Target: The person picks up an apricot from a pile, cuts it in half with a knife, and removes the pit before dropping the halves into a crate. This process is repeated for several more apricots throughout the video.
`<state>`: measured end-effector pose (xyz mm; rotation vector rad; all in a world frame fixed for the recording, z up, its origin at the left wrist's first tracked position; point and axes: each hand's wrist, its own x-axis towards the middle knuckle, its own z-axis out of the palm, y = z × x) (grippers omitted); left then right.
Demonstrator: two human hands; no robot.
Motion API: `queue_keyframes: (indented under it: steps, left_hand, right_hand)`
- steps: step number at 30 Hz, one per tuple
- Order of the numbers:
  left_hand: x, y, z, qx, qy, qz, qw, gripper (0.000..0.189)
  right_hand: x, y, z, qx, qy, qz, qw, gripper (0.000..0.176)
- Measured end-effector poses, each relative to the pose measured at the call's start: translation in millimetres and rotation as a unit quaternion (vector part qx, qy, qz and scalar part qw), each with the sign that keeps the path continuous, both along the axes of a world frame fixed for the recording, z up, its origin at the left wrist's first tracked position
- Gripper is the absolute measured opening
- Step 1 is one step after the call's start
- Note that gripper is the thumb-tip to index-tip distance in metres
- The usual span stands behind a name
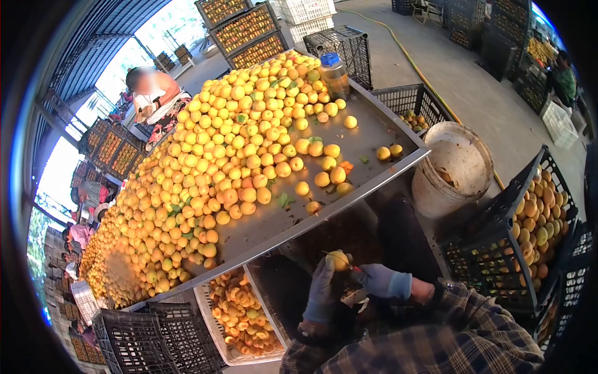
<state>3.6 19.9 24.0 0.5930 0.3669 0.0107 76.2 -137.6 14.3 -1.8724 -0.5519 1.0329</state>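
Note:
In a grey-blue glove, my left hand [321,290] holds one yellow-orange fruit [338,260] at its fingertips, over my lap below the table edge. My right hand [379,280], gloved too, is closed round a small tool with a red part [356,269], whose tip is by the fruit; its blade is too small to make out. Above both hands a metal table [367,140] bears a large heap of yellow-orange fruits [230,137]. To the left of my hands, a white crate [249,274] holds cut or halved orange fruit pieces [240,311].
A dirty white bucket [436,193] stands right of the table. Black crates [479,262] with fruits are at the right; empty-looking black crates [159,336] lie lower left. A bottle with a blue lid [334,75] is on the table. A person [159,93] sits across it.

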Motion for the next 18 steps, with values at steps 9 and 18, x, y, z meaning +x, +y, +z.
queue_keyframes:
  steps: [9,18]
  left_hand:
    - [3.1,-24.0,-4.3,-0.098,0.021,0.042,0.994,0.041]
    - [3.8,5.8,-7.6,0.117,-0.045,-0.044,0.991,0.043]
  right_hand:
    - [-19.8,0.4,1.1,-0.091,-0.109,-0.042,0.989,0.034]
    - [-14.9,1.9,11.0,0.003,0.003,-0.06,0.998,0.041]
